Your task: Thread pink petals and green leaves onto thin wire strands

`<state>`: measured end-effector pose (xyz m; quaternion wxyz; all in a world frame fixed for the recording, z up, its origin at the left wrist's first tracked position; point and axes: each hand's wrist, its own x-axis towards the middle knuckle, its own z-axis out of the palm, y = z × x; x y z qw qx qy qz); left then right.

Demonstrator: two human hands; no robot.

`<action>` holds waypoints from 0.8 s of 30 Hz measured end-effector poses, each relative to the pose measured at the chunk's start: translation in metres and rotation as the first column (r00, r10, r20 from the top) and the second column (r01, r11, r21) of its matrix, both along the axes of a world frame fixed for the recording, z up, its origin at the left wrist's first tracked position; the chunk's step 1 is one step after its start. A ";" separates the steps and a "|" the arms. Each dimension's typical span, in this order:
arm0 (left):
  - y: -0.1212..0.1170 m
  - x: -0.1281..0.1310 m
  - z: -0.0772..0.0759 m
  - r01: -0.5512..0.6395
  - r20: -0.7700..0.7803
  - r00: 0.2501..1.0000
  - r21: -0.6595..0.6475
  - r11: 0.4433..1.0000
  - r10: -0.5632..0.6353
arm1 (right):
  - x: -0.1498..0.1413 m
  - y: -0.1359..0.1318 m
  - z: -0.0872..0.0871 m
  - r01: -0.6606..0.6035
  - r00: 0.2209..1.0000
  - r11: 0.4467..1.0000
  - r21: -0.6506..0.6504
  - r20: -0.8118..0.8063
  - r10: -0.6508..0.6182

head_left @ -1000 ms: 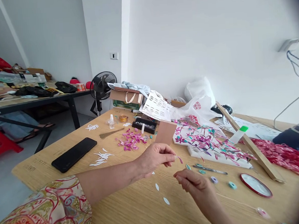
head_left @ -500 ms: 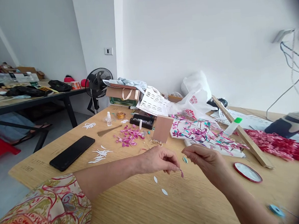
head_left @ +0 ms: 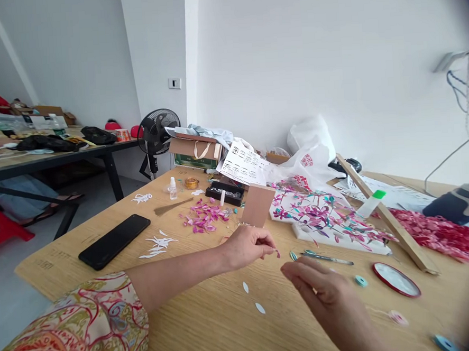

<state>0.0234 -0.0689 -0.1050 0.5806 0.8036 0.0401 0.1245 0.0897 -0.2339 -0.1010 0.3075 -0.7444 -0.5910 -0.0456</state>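
While the left hand (head_left: 247, 248) had its grip pinched on a small purple petal (head_left: 278, 254) above the table (head_left: 203, 320), the right hand (head_left: 326, 286) hung just beside it, its fingers bent; whether they held anything could not be told. Two white leaf-shaped pieces (head_left: 260, 308) lay below, and pink petals (head_left: 204, 216) were heaped beyond the left wrist.
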 end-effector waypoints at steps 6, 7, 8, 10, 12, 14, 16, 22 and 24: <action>-0.003 -0.009 0.006 0.236 -0.040 0.970 -0.069 0.969 -0.239 | 0.029 0.012 0.018 0.061 0.991 0.995 0.082 -0.122 -0.051; -0.004 -0.010 0.006 0.248 -0.033 0.966 -0.167 0.954 -0.257 | 0.033 0.015 0.014 0.062 0.978 0.994 0.090 -0.204 -0.042; -0.004 -0.011 0.007 0.242 -0.023 0.966 -0.253 0.937 -0.256 | 0.036 0.019 0.008 0.061 0.955 0.994 0.094 -0.294 -0.031; -0.003 -0.013 0.008 0.195 -0.011 0.977 -0.374 0.907 -0.215 | 0.038 0.025 -0.007 0.058 0.886 0.994 0.097 -0.463 -0.006; -0.002 -0.014 0.009 0.120 -0.014 0.990 -0.455 0.882 -0.142 | 0.037 0.028 -0.021 0.066 0.818 0.993 0.100 -0.576 0.003; -0.001 -0.013 0.010 0.047 -0.021 0.998 -0.509 0.859 -0.067 | 0.033 0.026 -0.032 0.085 0.779 0.992 0.099 -0.628 -0.004; 0.000 -0.010 0.009 0.003 -0.009 1.000 -0.519 0.855 -0.009 | 0.026 0.022 -0.039 0.095 0.794 0.992 0.083 -0.608 -0.025; -0.001 0.001 0.002 -0.032 0.005 0.999 -0.303 0.952 0.036 | -0.007 0.006 -0.021 0.031 0.993 0.999 -0.024 -0.114 -0.034; -0.002 0.002 0.000 -0.001 -0.006 1.000 -0.178 0.984 0.000 | -0.011 0.003 -0.003 0.038 0.999 0.999 -0.026 0.008 -0.038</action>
